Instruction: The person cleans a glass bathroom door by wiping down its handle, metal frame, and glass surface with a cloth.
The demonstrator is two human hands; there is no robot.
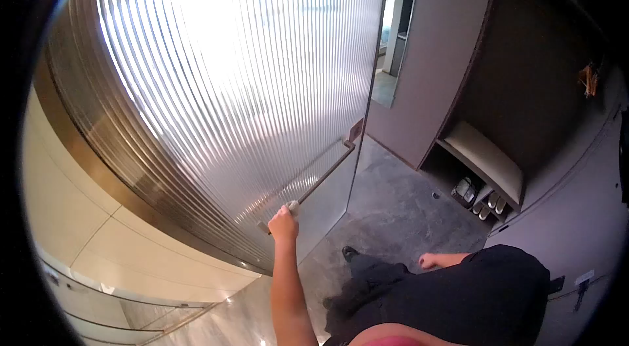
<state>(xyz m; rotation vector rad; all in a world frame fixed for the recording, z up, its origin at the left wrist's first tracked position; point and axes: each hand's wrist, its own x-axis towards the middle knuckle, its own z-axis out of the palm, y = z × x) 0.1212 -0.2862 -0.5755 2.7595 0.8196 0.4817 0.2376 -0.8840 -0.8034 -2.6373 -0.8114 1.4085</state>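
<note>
We look down at a ribbed glass door (295, 97) with a metal bar (327, 175) across it. Our left hand (284, 223) is on the bar near its lower-left end, fingers closed around a pale cloth (293, 206). Our right hand (429, 261) hangs beside our dark clothes, fingers curled; we cannot tell whether it holds anything.

The cloth could slip or bunch up if our grip on the smooth metal slackens. If the door is free to swing, a hard push or pull on the bar could move it, and its lower corner might knock our shoe (350, 253), which stands near.

The bar's long axis slants from our left fist up and right to a bend at the door's edge. The cloth pokes from the fist's upper right; its own long axis is hidden.
</note>
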